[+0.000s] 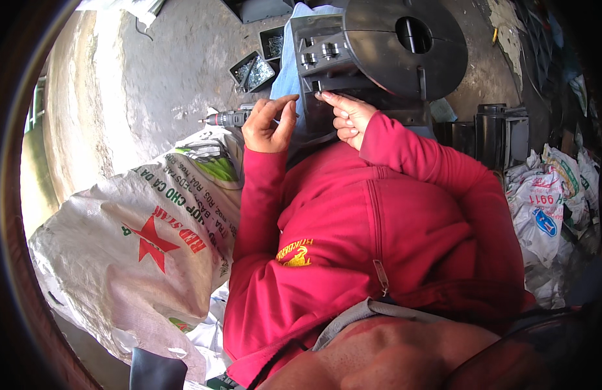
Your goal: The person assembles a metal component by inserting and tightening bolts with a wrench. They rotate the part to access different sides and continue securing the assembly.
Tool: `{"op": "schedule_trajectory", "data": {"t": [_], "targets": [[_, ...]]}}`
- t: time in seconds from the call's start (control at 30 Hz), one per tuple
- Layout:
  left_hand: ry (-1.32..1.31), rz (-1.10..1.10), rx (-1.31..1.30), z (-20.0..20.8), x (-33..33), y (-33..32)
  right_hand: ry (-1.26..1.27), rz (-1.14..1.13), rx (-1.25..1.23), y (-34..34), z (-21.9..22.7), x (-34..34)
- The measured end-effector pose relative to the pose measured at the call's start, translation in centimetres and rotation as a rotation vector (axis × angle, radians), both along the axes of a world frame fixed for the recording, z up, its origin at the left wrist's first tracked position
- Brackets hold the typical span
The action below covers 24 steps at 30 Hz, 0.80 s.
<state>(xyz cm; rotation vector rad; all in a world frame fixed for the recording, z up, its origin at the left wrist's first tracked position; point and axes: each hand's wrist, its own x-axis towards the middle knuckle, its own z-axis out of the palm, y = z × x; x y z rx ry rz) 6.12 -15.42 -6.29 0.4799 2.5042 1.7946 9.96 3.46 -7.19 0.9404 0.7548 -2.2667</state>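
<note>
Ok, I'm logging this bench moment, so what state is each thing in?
left hand: raised, fingers curled, whether it holds anything cannot be told
right hand: fingertip pressed on the assembly
dark plastic assembly: upright on the lap
power drill: lying on the floor, unheld
parts trays: open, holding small metal parts
printed sack: lying slumped

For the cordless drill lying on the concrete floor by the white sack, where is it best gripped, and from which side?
Probably by the body behind the chuck: the dark cordless drill lies on its side, bit pointing to the picture's left, its rear end hidden behind the left hand. Come from above; the white woven sack crowds its near side, and the left hand is nearest.
</note>
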Motion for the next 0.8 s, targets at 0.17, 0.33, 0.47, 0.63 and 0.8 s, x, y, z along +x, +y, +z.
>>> {"op": "schedule_trajectory", "data": {"t": [0.17, 0.33, 0.47, 0.63, 0.8], "targets": [[-0.055, 0.001, -0.014, -0.7, 0.0, -0.1, 0.020, -0.065, -0.013, -0.4, -0.1, 0.0], [-0.058, 0.022, 0.007, -2.4, -0.3, -0.6, 0.048, -0.107, 0.004, -0.6, -0.1, 0.1], [0.000, 0.011, -0.025, -2.3, -0.6, -0.6, 0.166, -0.058, -0.031, -0.2, -0.6, 0.1], [-0.198, 0.059, 0.189, -3.0, -0.1, -0.4, 0.194, -0.065, -0.077, -0.2, 0.1, 0.1], [-0.300, 0.046, 0.458, -1.5, 0.0, -0.5, 0.129, -0.077, -0.071, -0.1, 0.3, -0.3]]}}
